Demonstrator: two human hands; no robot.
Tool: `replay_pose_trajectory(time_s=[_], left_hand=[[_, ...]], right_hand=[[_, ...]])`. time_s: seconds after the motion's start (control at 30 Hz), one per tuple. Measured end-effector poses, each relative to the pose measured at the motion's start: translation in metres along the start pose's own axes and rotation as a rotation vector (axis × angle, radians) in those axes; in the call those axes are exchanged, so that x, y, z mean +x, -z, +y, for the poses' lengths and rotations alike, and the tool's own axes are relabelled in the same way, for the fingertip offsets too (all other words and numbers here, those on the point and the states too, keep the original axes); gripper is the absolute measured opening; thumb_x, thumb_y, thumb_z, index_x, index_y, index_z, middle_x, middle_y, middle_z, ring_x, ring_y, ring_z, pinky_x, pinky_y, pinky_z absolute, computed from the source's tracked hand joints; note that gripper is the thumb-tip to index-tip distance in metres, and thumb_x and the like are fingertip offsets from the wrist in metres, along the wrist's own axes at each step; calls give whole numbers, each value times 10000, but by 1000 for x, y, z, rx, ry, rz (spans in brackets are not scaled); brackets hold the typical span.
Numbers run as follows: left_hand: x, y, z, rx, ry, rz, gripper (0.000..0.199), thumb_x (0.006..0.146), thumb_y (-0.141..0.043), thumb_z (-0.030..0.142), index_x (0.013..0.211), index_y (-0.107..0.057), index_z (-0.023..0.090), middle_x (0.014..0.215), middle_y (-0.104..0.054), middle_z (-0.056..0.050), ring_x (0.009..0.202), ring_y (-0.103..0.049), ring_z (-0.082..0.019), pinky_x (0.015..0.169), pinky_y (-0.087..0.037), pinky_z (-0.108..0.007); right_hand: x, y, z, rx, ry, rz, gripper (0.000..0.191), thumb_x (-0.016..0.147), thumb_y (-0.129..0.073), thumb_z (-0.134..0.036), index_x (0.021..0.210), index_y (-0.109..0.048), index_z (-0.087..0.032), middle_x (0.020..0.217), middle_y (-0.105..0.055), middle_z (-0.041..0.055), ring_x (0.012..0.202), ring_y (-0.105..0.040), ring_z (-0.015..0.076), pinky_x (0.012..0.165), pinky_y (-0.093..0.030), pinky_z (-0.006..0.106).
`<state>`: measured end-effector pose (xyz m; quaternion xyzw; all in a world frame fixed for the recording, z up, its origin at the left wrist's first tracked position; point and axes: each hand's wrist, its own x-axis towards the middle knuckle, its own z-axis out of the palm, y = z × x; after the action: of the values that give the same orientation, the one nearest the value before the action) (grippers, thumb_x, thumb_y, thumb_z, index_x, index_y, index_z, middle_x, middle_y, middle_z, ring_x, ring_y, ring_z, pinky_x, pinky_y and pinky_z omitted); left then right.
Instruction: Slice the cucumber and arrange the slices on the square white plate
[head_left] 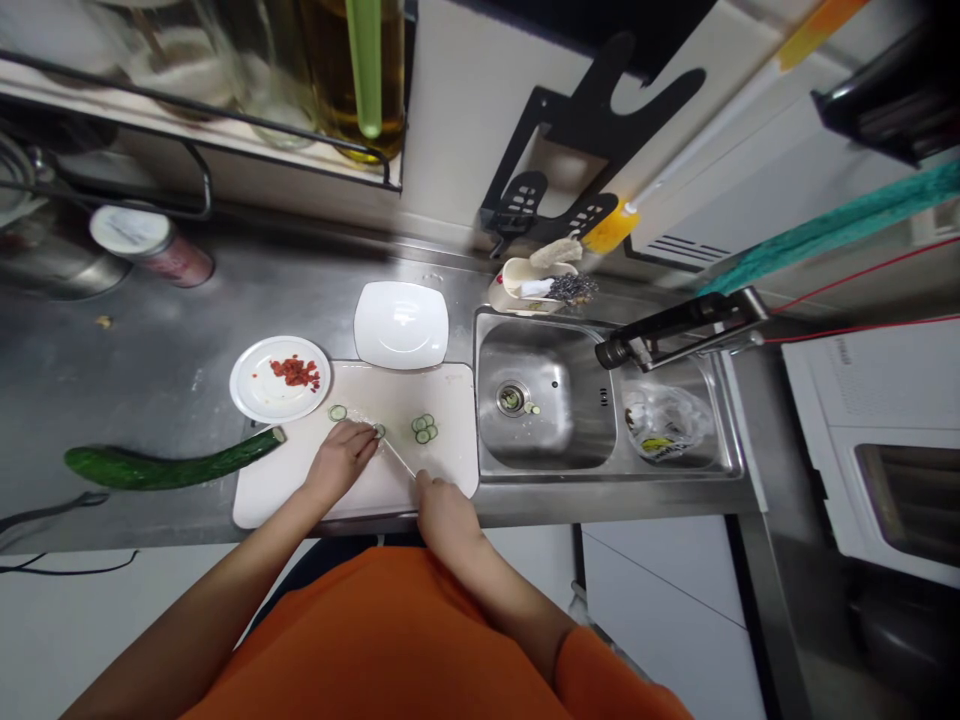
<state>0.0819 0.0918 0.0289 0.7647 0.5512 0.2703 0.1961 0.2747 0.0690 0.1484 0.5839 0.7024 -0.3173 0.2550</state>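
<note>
My right hand (448, 512) is wrapped round the handle of a knife (399, 459). Its thin blade slants up and left across the white cutting board (300, 500). At the blade's far end, the bent fingers of my left hand (345, 458) press on a small cucumber slice (380, 431), partly hidden by the fingertips. Another slice (337, 412) lies just above this hand, and a small group of slices (424, 430) rests right of the blade. A long uncut-looking cucumber (165, 470) lies at the left, its pale cut end over the board's edge.
A white plate of chopped red pieces (251, 385) overlaps the board's upper left corner. Behind the board stands a white square dish (401, 325). To the right is a steel sink (555, 440) with a black faucet (667, 330) and a plastic bag (667, 420). A bottle rack (225, 120) overhangs the back left.
</note>
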Motion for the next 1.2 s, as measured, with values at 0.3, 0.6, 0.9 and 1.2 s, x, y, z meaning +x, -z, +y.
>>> replay_pose_trajectory(time_s=[0.3,0.6,0.9,1.2], left_hand=[[0,0,-2,6,-4,-8,219,887,-508,293,904,-695,180,960,-689,-82,908,-597,-187,880,-483,-354],[2,1,-2,0,54,-50,238,881,-503,315,1005,-658,185,971,-684,-86,917,-604,-206,881,-475,-376],[15,4,7,-30,159,-118,220,859,-442,231,918,-649,185,916,-645,-77,877,-586,-189,818,-478,-315],[22,43,0,32,290,-164,196,830,-451,268,819,-641,221,816,-681,-15,759,-610,-164,694,-450,-246]], right_hand=[[4,1,-6,53,-29,-60,324,883,-313,-29,1119,-501,-149,949,-658,128,930,-646,226,722,-496,286],[-6,5,1,72,-45,-96,380,850,-303,-3,1122,-519,-154,964,-664,127,960,-636,231,738,-485,285],[-23,-1,23,52,-42,-112,416,804,-322,7,1119,-530,-168,916,-670,113,914,-647,240,710,-484,287],[-22,3,24,65,-34,-100,399,808,-327,1,1103,-539,-164,929,-667,126,911,-647,246,706,-481,293]])
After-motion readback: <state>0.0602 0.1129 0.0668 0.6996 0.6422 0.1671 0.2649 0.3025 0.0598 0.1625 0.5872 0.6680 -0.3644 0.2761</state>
